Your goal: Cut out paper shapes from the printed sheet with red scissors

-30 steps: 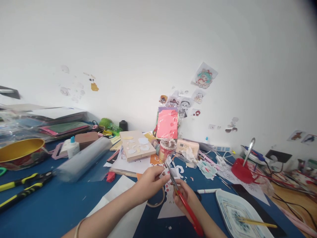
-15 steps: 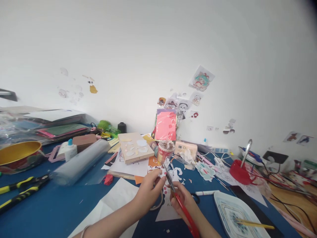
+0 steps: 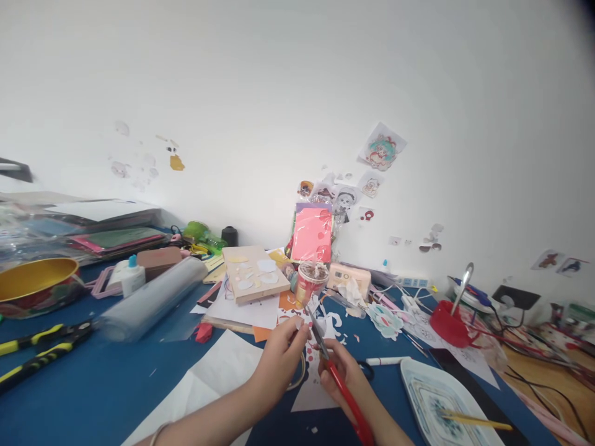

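Note:
My right hand (image 3: 344, 376) grips red-handled scissors (image 3: 335, 376), blades pointing up and away over the blue table (image 3: 93, 390). My left hand (image 3: 279, 354) pinches a small white paper piece (image 3: 299, 322) right beside the blade tips. Both hands hover above a white paper sheet (image 3: 312, 390) with red spots and a roll of tape (image 3: 297, 371) lying on the table.
A patterned tray (image 3: 441, 402) with a brush lies to the right, a white marker (image 3: 388, 360) beside it. A red cup (image 3: 310, 280), a wooden board (image 3: 255, 272), a clear film roll (image 3: 153, 298), yellow-handled pliers (image 3: 37, 350) and a gold bowl (image 3: 37, 282) crowd the table. Cables trail at far right.
The hands have stayed together with only small shifts; the view has moved slightly. The scissors remain at the paper piece.

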`<state>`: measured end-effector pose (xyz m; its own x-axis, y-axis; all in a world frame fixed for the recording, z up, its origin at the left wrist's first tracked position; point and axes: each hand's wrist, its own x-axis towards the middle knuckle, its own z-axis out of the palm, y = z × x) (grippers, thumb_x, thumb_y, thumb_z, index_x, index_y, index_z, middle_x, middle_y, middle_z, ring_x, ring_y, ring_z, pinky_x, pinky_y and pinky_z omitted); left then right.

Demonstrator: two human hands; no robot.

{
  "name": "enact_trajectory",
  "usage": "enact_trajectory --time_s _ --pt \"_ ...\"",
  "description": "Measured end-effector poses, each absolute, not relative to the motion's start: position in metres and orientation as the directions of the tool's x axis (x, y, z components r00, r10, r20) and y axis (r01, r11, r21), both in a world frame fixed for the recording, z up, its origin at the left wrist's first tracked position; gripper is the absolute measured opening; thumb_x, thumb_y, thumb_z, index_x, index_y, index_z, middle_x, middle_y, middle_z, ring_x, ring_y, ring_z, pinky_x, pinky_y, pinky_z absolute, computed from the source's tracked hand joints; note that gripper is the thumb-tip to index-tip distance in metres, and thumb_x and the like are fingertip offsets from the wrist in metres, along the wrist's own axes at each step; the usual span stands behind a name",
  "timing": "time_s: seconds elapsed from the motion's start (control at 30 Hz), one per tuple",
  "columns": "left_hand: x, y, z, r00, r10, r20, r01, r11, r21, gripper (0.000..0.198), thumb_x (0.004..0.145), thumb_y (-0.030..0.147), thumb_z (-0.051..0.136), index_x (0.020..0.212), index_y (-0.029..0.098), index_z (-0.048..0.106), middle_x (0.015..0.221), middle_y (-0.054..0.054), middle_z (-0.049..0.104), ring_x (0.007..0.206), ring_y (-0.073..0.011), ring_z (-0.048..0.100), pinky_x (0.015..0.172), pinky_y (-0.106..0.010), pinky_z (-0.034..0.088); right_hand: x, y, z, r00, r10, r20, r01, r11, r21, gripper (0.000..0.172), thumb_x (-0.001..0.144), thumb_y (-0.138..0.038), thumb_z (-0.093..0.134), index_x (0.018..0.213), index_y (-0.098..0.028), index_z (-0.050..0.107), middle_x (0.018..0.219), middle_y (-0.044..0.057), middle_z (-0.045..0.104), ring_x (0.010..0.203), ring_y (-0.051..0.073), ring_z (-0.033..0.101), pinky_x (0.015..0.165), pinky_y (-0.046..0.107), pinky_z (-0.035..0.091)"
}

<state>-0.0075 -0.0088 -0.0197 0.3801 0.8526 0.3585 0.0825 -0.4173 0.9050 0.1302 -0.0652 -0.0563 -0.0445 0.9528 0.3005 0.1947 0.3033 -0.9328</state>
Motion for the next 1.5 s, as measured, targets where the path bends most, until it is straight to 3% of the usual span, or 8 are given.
enact_trajectory --time_s 0.2,0.63,0.87,1.07,1.5 --pt "-0.008 -0.009 -0.019 0.407 0.841 0.356 0.113 -0.433 0.895 0.029 0.083 0.035 0.037 0.059 0.02 0.034 0.058 0.004 0.038 0.059 -0.0129 0.037 0.056 -0.024 0.03 0.133 -0.065 -0.062 -0.064 0.953 0.296 0.172 0.302 -0.937 0.06 0.068 -0.069 0.053 0.104 -0.022 0.047 0.062 -0.005 0.039 0.051 0.01 0.03 0.048 0.025 0.023" --pt "-0.009 -0.011 -0.014 0.417 0.828 0.375 0.082 -0.445 0.892 0.029 0.083 0.031 0.037 0.057 0.02 0.037 0.057 0.004 0.045 0.057 -0.012 0.04 0.055 -0.023 0.03 0.144 -0.059 -0.082 -0.032 0.961 0.275 0.037 0.276 -0.96 0.049 0.067 -0.057 0.066 0.103 -0.026 0.053 0.068 -0.001 0.049 0.06 0.013 0.046 0.055 0.026 0.04" --pt "-0.01 -0.011 -0.012 0.436 0.826 0.356 0.092 -0.434 0.896 0.027 0.082 0.029 0.037 0.057 0.02 0.034 0.057 0.004 0.042 0.058 -0.012 0.038 0.056 -0.023 0.029 0.138 -0.063 -0.077 0.029 0.956 0.293 0.05 0.291 -0.955 0.051 0.066 -0.059 0.065 0.101 -0.024 0.053 0.067 -0.002 0.046 0.059 0.013 0.044 0.054 0.025 0.038" --pt "-0.01 -0.008 -0.013 0.442 0.832 0.335 0.127 -0.428 0.895 0.027 0.081 0.032 0.035 0.057 0.02 0.033 0.058 0.005 0.038 0.059 -0.0125 0.037 0.056 -0.024 0.028 0.139 -0.065 -0.07 -0.03 0.953 0.302 0.132 0.303 -0.944 0.048 0.071 -0.06 0.059 0.101 -0.023 0.051 0.062 -0.005 0.04 0.051 0.009 0.032 0.047 0.023 0.028" --pt "-0.014 -0.005 -0.006 0.497 0.784 0.372 0.138 -0.495 0.858 0.026 0.078 0.027 0.036 0.054 0.02 0.031 0.054 0.005 0.035 0.055 -0.0114 0.034 0.053 -0.023 0.025 0.15 -0.057 -0.088 -0.05 0.967 0.249 -0.01 0.249 -0.969 0.054 0.062 -0.06 0.068 0.103 -0.027 0.054 0.071 0.0 0.053 0.06 0.012 0.047 0.053 0.023 0.037"
